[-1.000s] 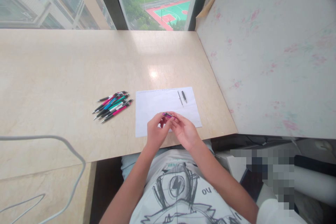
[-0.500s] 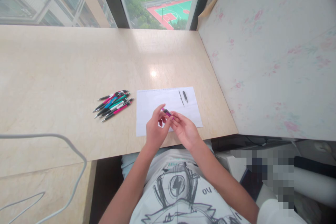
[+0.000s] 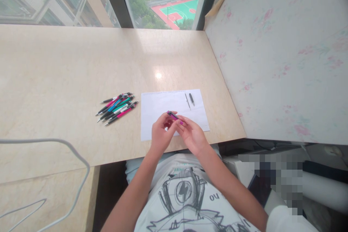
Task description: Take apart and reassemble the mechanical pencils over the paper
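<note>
Over the near part of a white sheet of paper, my left hand is closed with fingers and thumb on a purple pen barrel that has a black clip end. My right hand meets it from the other side, fingertips curled at the barrel's purple lower end. Further up the paper lie a thin dark ink refill and a short black pen grip section, side by side and apart from the hands.
To the left of the paper sits a pile of several click pens in pink, blue, green, white and black. A grey cable loops over the left of the beige countertop. A papered wall bounds the right, with windows behind.
My left fingers have shifted on the pen barrel, the index finger now curling over its upper end. More of the barrel shows. Refill, grip section and pen pile have stayed put.
</note>
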{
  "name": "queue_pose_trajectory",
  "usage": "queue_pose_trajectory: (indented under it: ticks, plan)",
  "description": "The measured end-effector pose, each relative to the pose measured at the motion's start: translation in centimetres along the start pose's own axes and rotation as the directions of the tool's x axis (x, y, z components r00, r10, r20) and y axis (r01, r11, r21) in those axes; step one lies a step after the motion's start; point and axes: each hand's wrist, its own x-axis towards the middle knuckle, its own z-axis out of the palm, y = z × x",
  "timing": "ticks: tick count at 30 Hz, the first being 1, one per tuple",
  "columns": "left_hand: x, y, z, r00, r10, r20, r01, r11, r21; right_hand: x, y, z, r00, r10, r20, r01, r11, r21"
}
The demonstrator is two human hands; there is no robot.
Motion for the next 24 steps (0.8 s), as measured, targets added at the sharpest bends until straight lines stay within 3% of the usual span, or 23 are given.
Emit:
queue_pose_trajectory:
  ticks: [3, 7, 18, 24]
  plan:
    - [0.41, 0.05, -0.13, 0.963, -0.269, 0.028, 0.256, 0.873, -0.416, -0.27, -0.22, 0.22, 1.0, -0.009, 0.02, 0.01, 1.0, -0.018]
    - [0.75, 0.1, -0.45, 0.92, -0.385, 0.067, 0.343, 0.714, -0.611, -0.45, -0.31, 0.21, 0.999, 0.007, 0.033, -0.006, 0.999, -0.031]
    - [0.8, -0.11, -0.51, 0.904, -0.421, 0.074, 0.371, 0.687, -0.625, -0.6, -0.37, 0.55, 1.0, 0.006, -0.014, -0.007, 0.999, -0.053]
    - [0.62, -0.5, -0.32, 0.942, -0.335, 0.007, 0.3, 0.834, -0.462, -0.75, -0.5, 0.3, 1.0, -0.011, 0.018, 0.014, 0.983, -0.183]
